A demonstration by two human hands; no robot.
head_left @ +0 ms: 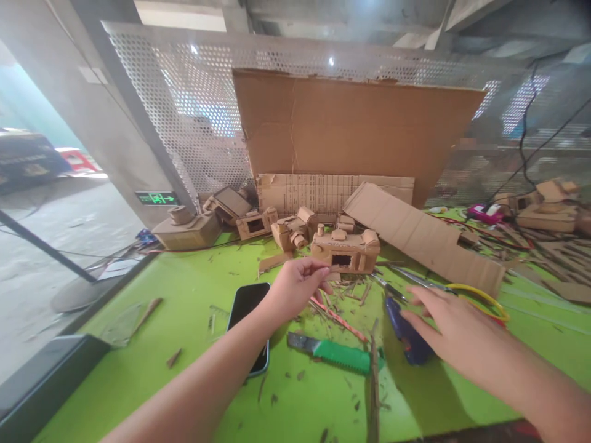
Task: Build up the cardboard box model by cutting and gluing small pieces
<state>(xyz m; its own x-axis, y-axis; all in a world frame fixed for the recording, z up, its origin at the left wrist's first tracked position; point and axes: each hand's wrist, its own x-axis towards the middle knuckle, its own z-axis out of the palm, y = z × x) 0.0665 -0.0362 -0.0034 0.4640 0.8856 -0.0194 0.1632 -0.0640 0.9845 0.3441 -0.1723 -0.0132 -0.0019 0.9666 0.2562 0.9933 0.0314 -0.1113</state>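
At the far left of the green tabletop (152, 344) a clear plastic set square (120, 325) lay near the edge, and next to it a black smartphone (249, 320) rested face up, partly under the left forearm. The left hand (295, 286) pinched a small flat scrap of brown cardboard (329, 271) between thumb and fingertips, holding it just in front of the little brown cardboard tank model (346, 249); whether the scrap touched the model could not be told. A push too firm there would likely have dented or shifted the light model. Below, a green-handled utility knife (337, 354) lay among cardboard slivers — its blade end pointed toward the left arm, so a careless sweep of the forearm risked a cut or knocked the phone. Further right, the right hand (455, 335) hovered with fingers spread and slack, gripping nothing, over a dark blue glue gun (406, 332) — a hot nozzle, if it was on, could have burned fingertips. Yellow-handled scissors (480, 298) lay just beyond.
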